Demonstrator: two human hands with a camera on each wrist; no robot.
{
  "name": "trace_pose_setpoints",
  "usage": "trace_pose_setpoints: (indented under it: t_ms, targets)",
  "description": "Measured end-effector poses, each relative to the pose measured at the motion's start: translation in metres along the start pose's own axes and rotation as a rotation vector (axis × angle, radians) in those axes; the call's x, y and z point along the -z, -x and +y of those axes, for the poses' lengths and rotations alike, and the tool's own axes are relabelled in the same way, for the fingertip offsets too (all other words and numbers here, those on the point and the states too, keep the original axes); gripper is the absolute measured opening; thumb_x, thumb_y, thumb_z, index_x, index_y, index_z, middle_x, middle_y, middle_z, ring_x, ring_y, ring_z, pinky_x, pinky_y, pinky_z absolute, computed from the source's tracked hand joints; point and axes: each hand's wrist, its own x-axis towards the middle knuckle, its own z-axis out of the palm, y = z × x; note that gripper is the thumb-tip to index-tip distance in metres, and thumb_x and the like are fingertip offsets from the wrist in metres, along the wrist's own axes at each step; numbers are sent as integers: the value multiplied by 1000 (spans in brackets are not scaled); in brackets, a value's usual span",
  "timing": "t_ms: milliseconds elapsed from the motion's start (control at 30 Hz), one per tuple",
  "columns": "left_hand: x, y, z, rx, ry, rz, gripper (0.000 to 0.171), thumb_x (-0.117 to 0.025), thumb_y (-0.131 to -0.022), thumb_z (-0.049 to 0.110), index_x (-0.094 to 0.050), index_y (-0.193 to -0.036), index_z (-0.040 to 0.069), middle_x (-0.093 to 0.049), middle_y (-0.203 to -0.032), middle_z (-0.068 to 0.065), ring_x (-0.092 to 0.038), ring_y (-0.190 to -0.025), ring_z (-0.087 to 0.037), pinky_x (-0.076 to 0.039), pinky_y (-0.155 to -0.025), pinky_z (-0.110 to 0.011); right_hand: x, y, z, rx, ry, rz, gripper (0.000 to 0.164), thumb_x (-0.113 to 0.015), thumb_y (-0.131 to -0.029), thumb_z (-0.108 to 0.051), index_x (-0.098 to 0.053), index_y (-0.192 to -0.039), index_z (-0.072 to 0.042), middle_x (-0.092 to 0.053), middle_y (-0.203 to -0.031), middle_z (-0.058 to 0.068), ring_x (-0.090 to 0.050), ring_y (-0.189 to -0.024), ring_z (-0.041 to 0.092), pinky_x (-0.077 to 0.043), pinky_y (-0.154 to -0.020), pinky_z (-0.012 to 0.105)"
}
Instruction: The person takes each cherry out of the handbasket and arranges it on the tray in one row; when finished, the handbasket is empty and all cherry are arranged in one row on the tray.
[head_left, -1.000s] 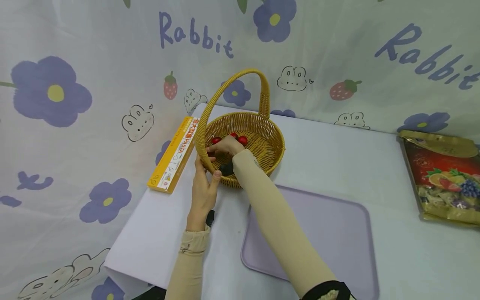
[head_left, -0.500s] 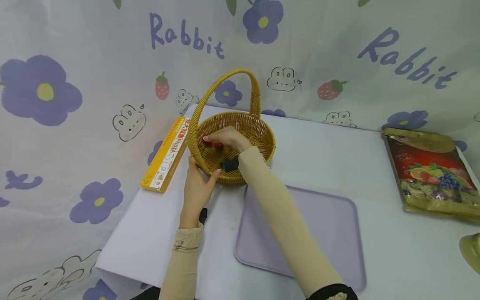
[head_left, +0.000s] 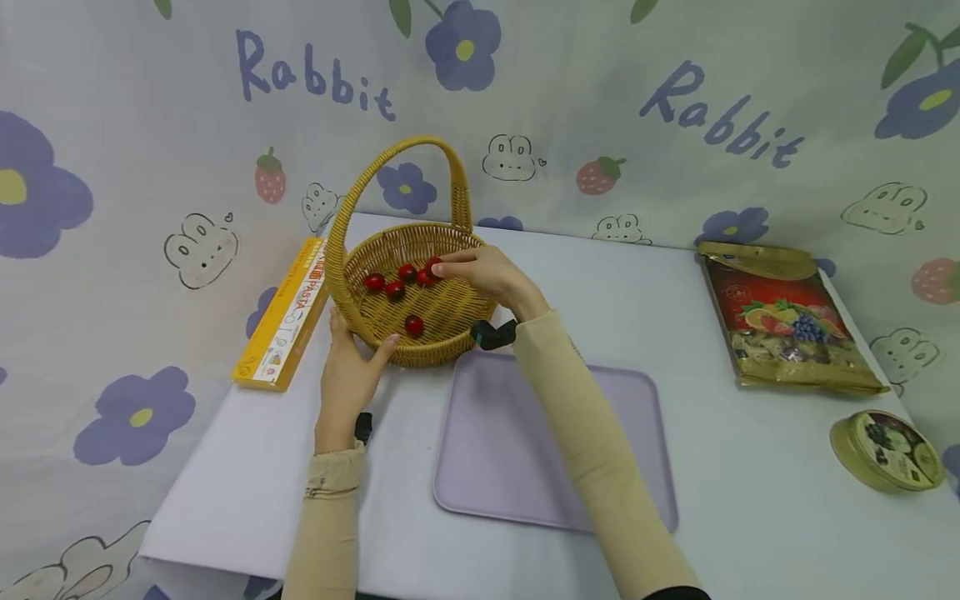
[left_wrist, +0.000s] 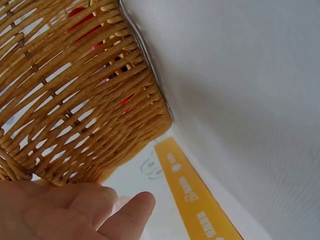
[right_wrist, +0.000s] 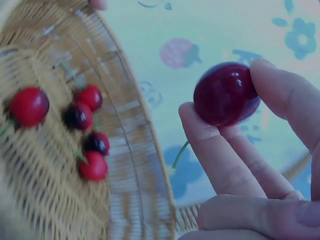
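A yellow wicker basket (head_left: 450, 333) with a tall arched handle stands on the white table. My left hand (head_left: 348, 383) holds its near left side, thumb at the rim and fingers against the outer wall. In the left wrist view, the fingers (left_wrist: 90, 205) lie along the woven wall. My right hand (head_left: 495, 275), over the basket's right side, pinches a dark red cherry (right_wrist: 225, 95) between thumb and fingertips. Its green stem hangs below the fingers in the right wrist view. Several more cherries (right_wrist: 31, 106) lie on the basket's bottom, red with some dark patches.
A yellow pasta box (head_left: 281, 321) lies left of the basket. In front is a flat lilac tray (head_left: 510, 450), partly under the right forearm. To the right are a red and gold bag (head_left: 787, 317) and a round gold tin (head_left: 885, 450). A printed cloth (head_left: 525, 100) hangs behind.
My right hand has come up from the basket's bottom and moved right, a cherry now in its fingers. The left hand keeps its place on the basket. The head view has turned right.
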Motion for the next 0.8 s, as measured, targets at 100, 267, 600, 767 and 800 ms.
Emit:
trace_pose_setpoints:
  t_ms: [100,267,600,767,800]
  targets:
    - [2,0,0,-1,2,-3,107,-55,-87,65,11,-156,16,10,-163,-11,-18,-145,-46,-29,-108,-64,12,14,9,-10,34,9,43,-72,-86,-40,-66,-126,-25,-63,-104,-2,-39,-64,7,-47,-73,31]
    - [1,0,2,-9,6,-5,105,-55,-88,64,11,-156,18,9,-163,-11,-17,-146,-45,-27,-110,-65,29,32,25,-35,43,24,42,-72,-86,-41,-66,-126,-28,-59,-119,-3,-39,-83,8,-42,-77,29]
    - [-1,-1,0,1,12,-3,103,-55,-88,64,9,-156,22,6,-163,-15,-20,-144,-47,-28,-109,-65,40,59,66,-48,-9,57,38,-75,-83,-33,-70,-120,-22,-70,-118,2,-51,-117,19,-39,-91,40]
    - [-1,-1,1,-5,11,-10,104,-55,-88,65,10,-156,22,6,-163,-16,-19,-144,-48,-26,-110,-65,26,70,89,-10,80,138,37,-80,-79,-30,-73,-113,-17,-76,-101,2,-64,-108,16,-44,-100,39]
    - [-2,-1,1,-9,13,-10,103,-55,-88,64,9,-156,22,6,-163,-16,-19,-144,-48,-26,-110,-65,21,71,93,3,145,172,37,-81,-78,-30,-74,-111,-16,-77,-98,1,-66,-104,16,-46,-95,35]
